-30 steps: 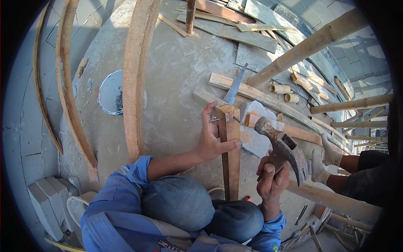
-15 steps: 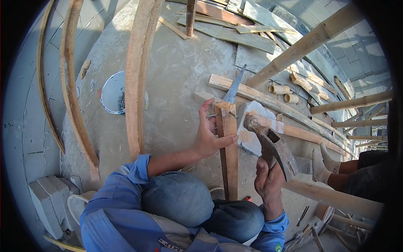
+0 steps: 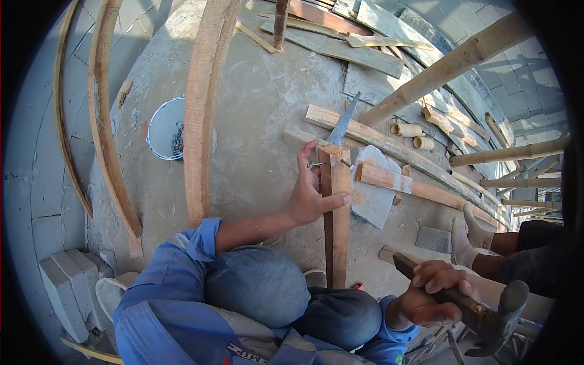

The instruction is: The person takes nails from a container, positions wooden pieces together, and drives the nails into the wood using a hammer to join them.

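My left hand [image 3: 313, 198] is wrapped round the upper part of an upright wooden post [image 3: 338, 216], thumb across its near face and forefinger raised. A nail [image 3: 314, 164] sticks out between its fingers, left of the post. Another nail [image 3: 345, 162] juts from the post's right side near the top. At the lower right, my right hand [image 3: 435, 295] grips a claw hammer [image 3: 468, 307] by its wooden handle, well apart from the post. The hammer's metal head points away to the right.
Behind the post lie a handsaw [image 3: 344, 121] and long timbers [image 3: 389, 146]. A white bucket [image 3: 165, 137] with nails in it stands at left, beside a tall timber [image 3: 204, 115]. Bamboo poles [image 3: 444, 67] slant across the right, near another person's feet [image 3: 465, 240]. Grey blocks [image 3: 64, 298] sit lower left.
My right hand has swung the hammer away from the post's top, down and to the right, turning its head outward. The left hand keeps its hold on the post.
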A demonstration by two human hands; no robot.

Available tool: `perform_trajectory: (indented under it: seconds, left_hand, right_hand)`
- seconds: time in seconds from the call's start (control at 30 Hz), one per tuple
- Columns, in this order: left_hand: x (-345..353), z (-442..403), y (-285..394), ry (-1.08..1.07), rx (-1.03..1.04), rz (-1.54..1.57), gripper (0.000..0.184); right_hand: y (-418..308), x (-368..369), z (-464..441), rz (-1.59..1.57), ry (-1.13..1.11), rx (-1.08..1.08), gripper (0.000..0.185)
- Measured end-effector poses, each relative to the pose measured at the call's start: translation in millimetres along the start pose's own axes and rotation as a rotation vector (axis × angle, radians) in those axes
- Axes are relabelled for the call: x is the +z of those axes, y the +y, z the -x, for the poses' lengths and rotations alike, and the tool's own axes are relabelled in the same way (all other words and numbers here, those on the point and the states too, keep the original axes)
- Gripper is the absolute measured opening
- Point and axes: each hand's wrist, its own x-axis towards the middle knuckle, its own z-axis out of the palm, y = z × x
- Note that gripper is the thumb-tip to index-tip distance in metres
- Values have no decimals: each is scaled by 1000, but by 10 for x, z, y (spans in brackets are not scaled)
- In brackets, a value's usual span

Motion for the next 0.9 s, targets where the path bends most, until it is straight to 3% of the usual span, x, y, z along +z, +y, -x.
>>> perform_trajectory:
  seconds: [0.03,0.07,0.1,0.13,0.2,0.27,0.37,0.47,0.53,0.6,0.63,0.7,0.8,0.9]
  left_hand:
    - [2,-2,-7,-3,12,-1,120]
    - [4,4,2,3,10,9,120]
    - [19,8,20,5,8,22,120]
    - [35,8,43,1,10,34,119]
    - [23,0,47,-8,31,-8,119]
    - [10,35,17,-7,24,-27,119]
    - [-14,23,36,-29,-19,-39,119]
    - [23,-7,48,-40,-31,-21,120]
    - [22,-42,-45,-45,31,10,120]
    - [23,-65,-80,-43,37,20,121]
    - [33,-56,-91,-47,33,25,121]
    - [58,-40,-105,-45,34,53,121]
    - [29,-164,-98,-56,73,34,121]
    - [46,-95,-80,-29,49,-17,120]
  right_hand:
    - [116,85,57,-1,-2,42,53]
    - [351,39,210,-5,-93,224,40]
    - [471,3,140,768,-506,180,26]
    - [685,174,61,692,-505,71,17]
    - [663,58,82,654,-444,350,25]
    - [437,50,142,493,-263,498,30]
    - [198,72,-116,285,69,75,48]
    - [-18,-116,-205,29,127,-148,52]
    - [-3,-46,-127,-59,140,-179,50]
    - [303,64,95,-46,-2,-20,44]
    - [519,33,131,375,-310,49,40]
    - [648,-22,234,757,-521,220,35]
    - [593,27,254,474,-221,448,37]
    - [425,28,73,259,-25,342,42]
